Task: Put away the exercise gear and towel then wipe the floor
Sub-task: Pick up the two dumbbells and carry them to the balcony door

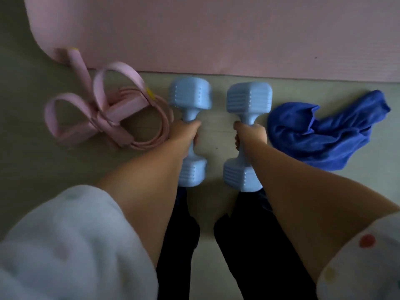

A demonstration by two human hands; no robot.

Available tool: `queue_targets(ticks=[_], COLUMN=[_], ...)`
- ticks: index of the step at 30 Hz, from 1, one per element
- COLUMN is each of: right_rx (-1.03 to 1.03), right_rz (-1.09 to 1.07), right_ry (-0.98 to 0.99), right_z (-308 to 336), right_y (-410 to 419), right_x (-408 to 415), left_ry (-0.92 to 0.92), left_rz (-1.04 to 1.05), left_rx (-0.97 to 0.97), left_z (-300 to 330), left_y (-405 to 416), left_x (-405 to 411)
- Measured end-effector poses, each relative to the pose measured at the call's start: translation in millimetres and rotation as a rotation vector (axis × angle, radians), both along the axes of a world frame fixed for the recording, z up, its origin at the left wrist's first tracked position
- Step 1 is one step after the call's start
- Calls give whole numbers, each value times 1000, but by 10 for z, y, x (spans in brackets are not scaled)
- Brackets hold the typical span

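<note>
- Step: picking up the weights; L hand [187,132] is wrapped round the left dumbbell [190,98]; R hand [249,133] is wrapped round the right dumbbell [249,100]
- Next: lift both, carry away; pink pull band [104,109] far left, blue towel [324,135] right, both on the floor [26,165]
- Pink mat [216,33] far side; dim room

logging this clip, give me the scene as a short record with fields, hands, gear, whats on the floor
left hand: grips the handle of the left dumbbell
right hand: grips the handle of the right dumbbell
pink resistance band: on the floor, left of the dumbbells
blue towel: crumpled on the floor, right of the dumbbells
pink mat: beyond the gear, partly rolled at its left end
</note>
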State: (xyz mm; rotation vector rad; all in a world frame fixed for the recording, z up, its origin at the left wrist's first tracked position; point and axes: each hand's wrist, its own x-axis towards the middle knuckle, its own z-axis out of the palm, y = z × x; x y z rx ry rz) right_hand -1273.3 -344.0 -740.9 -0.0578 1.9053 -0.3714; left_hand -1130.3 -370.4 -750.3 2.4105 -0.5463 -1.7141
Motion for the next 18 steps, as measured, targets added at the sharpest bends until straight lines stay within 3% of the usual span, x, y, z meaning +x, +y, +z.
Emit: queue_targets(ticks=[3, 10, 18], right_rx=[23, 36, -60], right_rz=[-11, -20, -16], right_ry=[15, -15, -2], right_z=[558, 2537, 4912], right_y=[105, 316, 696], right_x=[-75, -173, -429], left_ry=[-2, -11, 24], left_rz=[-17, -107, -212], left_rx=[60, 71, -66], left_z=[567, 2627, 5062], left_y=[129, 364, 471], left_x=[24, -91, -368])
